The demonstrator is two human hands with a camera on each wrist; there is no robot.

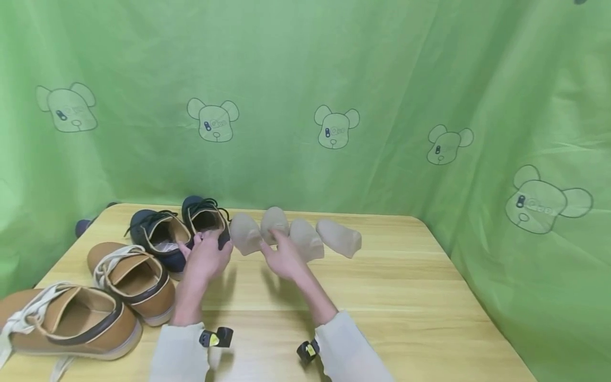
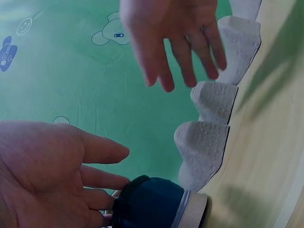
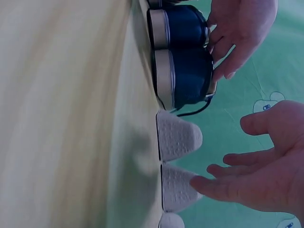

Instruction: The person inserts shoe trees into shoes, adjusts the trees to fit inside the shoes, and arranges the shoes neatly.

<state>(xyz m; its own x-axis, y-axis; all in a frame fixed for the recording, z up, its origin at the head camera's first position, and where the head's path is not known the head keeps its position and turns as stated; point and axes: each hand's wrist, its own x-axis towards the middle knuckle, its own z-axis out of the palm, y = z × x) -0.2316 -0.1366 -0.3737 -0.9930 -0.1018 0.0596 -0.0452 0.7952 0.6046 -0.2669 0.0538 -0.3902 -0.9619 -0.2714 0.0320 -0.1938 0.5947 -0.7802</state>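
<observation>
A wooden table point(image 1: 391, 297) stood before a green curtain point(image 1: 382, 79), bearing two tan shoes point(image 1: 129, 276) at the left. Behind them sat two navy shoes point(image 1: 162, 236); the left hand point(image 1: 206, 260) touched the nearer-centre one's heel, fingers relaxed. The right hand point(image 1: 285, 258), fingers straight, reached the beige shoe inserts point(image 1: 305, 239) just beside.

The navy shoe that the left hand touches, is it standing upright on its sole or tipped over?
Upright. The navy shoe stands on its sole with its opening facing up, and the left hand rests at its heel.
</observation>
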